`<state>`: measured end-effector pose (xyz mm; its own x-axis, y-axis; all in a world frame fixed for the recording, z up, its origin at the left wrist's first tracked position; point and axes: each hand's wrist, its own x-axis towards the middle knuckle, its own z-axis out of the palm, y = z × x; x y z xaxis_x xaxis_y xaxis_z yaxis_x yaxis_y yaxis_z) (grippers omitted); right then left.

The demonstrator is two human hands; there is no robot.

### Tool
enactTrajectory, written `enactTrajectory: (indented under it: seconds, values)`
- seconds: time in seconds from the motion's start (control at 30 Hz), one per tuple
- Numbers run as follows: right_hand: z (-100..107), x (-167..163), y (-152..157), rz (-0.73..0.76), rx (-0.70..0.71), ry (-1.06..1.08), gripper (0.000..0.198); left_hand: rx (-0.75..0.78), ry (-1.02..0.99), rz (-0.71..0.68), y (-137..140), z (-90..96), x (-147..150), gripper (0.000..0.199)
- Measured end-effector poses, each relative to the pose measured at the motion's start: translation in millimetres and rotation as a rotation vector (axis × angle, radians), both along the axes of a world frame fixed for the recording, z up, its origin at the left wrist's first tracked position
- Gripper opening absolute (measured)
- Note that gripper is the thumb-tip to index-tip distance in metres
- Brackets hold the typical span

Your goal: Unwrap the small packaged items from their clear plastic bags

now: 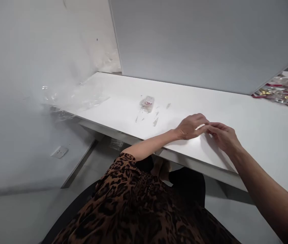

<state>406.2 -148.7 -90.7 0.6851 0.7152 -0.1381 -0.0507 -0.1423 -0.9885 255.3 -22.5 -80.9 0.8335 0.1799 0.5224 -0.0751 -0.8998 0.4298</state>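
Observation:
Above the white tabletop (199,98), my left hand (192,126) and my right hand (223,136) meet at the fingertips. Both are closed in a pinch, thumbs against fingers. Whatever lies between the fingertips is too small or too hidden to make out. To the left of my hands, a small clear packet with something reddish inside (148,102) sits on the table. Several thin slivers or scraps (155,121) lie scattered around that packet.
Crumpled clear plastic bags (75,98) lie at the table's left end by the wall. A pile of shiny packets with red and gold parts (286,91) is at the far right. A grey panel (184,44) rises behind the table. A wall socket (60,152) is at lower left.

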Motion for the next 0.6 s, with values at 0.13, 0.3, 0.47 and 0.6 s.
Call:
enactTrajectory:
  seconds: [0.13,0.3,0.47,0.6]
  values:
    - [3,-25,18,0.061,-0.009,0.025,0.032,0.001,0.007,0.445,48,10.3,-60,0.031]
    - [-6,-46,38,0.072,-0.021,-0.003,0.043,-0.051,0.198,0.938,110,19.1,-105,0.057]
    - [-20,-53,45,0.09,-0.005,-0.116,0.044,-0.194,0.379,0.979,134,17.5,-106,0.054]
    - [-21,-54,42,0.088,0.031,-0.099,0.041,-0.389,0.227,0.954,136,20.8,-102,0.055]
